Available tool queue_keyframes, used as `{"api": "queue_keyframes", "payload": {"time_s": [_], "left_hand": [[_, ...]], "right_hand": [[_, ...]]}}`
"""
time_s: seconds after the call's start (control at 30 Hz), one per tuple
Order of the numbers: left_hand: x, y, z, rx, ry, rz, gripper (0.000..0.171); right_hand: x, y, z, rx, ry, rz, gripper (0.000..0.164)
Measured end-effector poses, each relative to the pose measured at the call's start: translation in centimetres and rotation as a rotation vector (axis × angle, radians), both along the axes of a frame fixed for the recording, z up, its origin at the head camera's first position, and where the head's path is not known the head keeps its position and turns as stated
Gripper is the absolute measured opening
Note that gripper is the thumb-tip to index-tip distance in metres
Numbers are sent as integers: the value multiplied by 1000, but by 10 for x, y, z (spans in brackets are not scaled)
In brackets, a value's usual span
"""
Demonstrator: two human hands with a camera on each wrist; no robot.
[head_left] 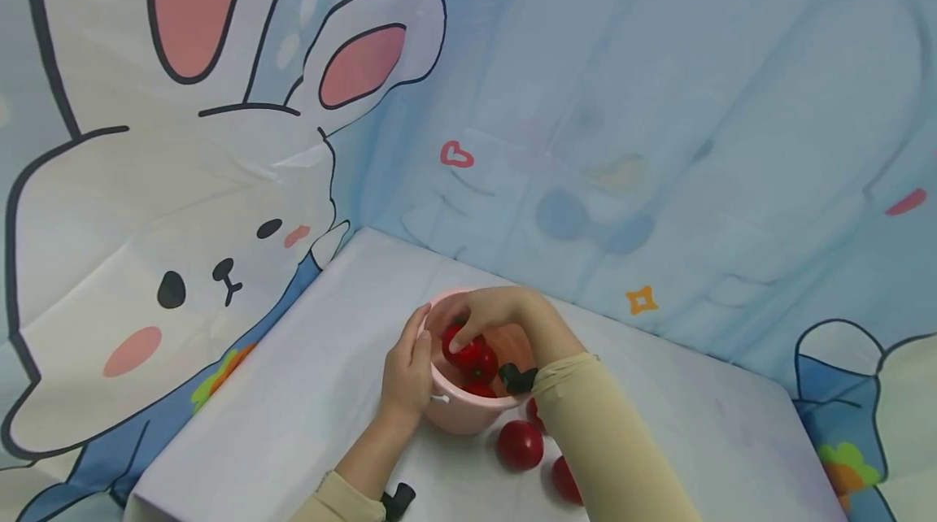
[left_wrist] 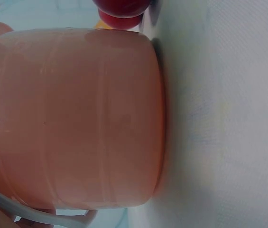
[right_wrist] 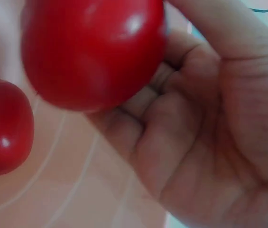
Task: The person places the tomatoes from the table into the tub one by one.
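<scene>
Your left hand (head_left: 405, 367) lies along the left side of the bucket (head_left: 464, 418), its visible fingers fairly straight, pointing far and touching the wall near the rim; the forearm comes in from the near left. Your right hand (head_left: 499, 308) bends down at the wrist and reaches left into the bucket from its far right; thumb and fingers grasp a tomato (head_left: 467, 355) inside it, the palm partly turned toward the wrist camera. Other tomatoes (head_left: 481, 388) lie in the bucket below the held one; three loose tomatoes (head_left: 520, 445) lie on the table (head_left: 703, 424), to the near right of the upright bucket, your right sleeve (head_left: 607, 432) partly covering two.
</scene>
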State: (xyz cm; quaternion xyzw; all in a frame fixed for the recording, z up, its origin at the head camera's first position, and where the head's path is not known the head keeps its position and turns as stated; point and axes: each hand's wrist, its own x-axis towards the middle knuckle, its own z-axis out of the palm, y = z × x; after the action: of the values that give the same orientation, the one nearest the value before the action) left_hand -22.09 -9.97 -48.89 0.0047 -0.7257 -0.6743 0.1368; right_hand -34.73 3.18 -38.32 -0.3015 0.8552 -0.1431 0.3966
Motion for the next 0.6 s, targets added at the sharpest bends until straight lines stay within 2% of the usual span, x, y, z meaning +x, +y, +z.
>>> {"api": "queue_keyframes", "payload": {"time_s": [0.1,0.27,0.43,0.53,0.6], "left_hand": [[0,1,0,-20,16,13,41],[-1,2,-1,-65,54,51,42],[-1,2,-1,-71,76,64,41],[-1,2,-2,-64,76,67,41],[-1,2,-1,-59,71,66,42]], "right_hand": [[-1,1,-4,23,-4,-18,41],[-2,2,-7,-53,-41,15,38],[-1,2,-6,-62,-69,-1,38],[-1,2,-4,-56,-61,5,37],[0,3,-2,-41,-26,9,36]]}}
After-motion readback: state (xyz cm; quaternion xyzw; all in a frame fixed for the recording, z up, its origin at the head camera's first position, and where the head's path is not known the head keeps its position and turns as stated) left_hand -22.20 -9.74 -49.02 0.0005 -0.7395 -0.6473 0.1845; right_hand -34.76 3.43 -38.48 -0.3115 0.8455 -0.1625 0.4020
